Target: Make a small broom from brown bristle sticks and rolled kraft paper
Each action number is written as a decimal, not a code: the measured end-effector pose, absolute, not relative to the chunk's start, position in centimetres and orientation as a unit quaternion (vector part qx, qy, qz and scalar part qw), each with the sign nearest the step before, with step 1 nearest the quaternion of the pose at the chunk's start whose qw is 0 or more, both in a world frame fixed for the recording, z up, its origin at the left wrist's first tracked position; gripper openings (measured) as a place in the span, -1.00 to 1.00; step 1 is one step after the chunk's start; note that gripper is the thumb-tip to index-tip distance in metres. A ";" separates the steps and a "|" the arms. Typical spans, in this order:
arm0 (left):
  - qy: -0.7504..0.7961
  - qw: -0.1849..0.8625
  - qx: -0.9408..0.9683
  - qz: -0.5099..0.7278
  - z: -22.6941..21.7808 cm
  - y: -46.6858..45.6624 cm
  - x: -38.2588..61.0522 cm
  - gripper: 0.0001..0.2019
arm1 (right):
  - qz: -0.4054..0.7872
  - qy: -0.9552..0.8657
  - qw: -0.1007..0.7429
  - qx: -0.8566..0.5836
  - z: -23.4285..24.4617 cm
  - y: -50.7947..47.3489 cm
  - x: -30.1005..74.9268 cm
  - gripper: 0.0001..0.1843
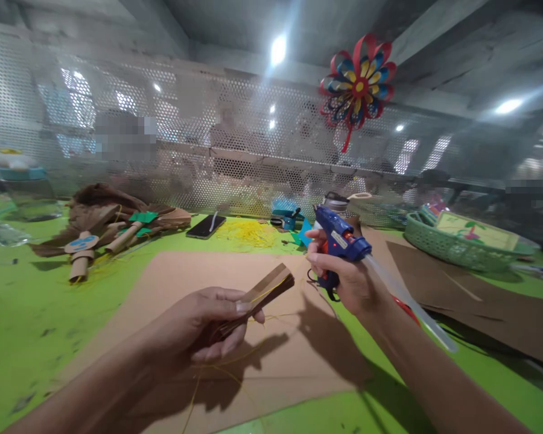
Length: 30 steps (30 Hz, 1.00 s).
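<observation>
Left hand (224,322) over the bench, grip closed, thumb on top, fingers under, pinching a folded flat strip of brown paper (274,283) in layers; far end of it sticks up and to the right. A thin yellow strand (271,289) runs along the strip. Right hand (339,265) is wrapped round the handle of a dark blue plastic glue gun (337,232), grip closed, fingers by the orange trigger. Gun is tilted, nozzle end up and away from the person, a long translucent glue stick (411,304) trailing from its back over the forearm. Gun and strip are apart, strip to the left, both held in the air.

Below: a large tan paper sheet (176,271) on the bright green bench (22,325), hand shadows across it, loose yellow strands too. From here I see a black phone (206,227) past the sheet, a tangle of yellow fibres (248,233) just beside it, and crumpled brown paper pieces (95,202) with rolled stems at left. Right side: an oval green plastic basket (457,250), brown sheets (479,301) near it. Behind, a perforated metal screen (181,132); a red, blue and yellow paper flower (359,87) up high.
</observation>
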<state>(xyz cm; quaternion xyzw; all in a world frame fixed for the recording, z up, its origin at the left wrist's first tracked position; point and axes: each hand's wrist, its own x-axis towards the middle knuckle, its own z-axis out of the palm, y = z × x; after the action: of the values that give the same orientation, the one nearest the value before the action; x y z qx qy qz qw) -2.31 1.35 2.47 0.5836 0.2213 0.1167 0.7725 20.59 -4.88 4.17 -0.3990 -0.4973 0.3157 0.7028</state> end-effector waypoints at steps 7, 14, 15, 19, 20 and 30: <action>0.258 0.758 0.582 0.143 2.8 1.0 -1.9 -0.74 | 0.114 -0.582 0.672 -0.444 4.2 -5.3 20.8 -0.68; 0.252 0.753 0.598 0.114 2.5 0.9 -1.8 -0.68 | 0.045 -0.593 0.639 -0.488 3.9 -4.9 21.2 -0.69; 0.254 0.751 0.599 0.112 2.5 0.9 -1.8 -0.67 | 0.061 -0.581 0.646 -0.491 3.7 -4.6 21.4 -0.69; 0.253 0.751 0.599 0.116 2.6 0.8 -1.9 -0.67 | 0.119 -0.537 0.679 -0.487 3.1 -3.8 22.1 -0.73; 0.250 0.751 0.599 0.118 2.6 0.7 -1.9 -0.67 | 0.124 -0.529 0.685 -0.486 3.0 -3.6 22.2 -0.73; 0.227 0.762 0.592 0.133 2.7 1.1 -2.0 -0.74 | 0.115 -0.490 0.714 -0.486 2.7 -3.3 22.2 -0.74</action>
<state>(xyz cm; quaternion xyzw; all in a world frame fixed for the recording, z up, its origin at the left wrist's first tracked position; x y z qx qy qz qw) -2.03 1.12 2.66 0.5916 0.2268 0.1329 0.7621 22.16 -3.33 2.71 -0.4864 -0.4902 0.1146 0.7142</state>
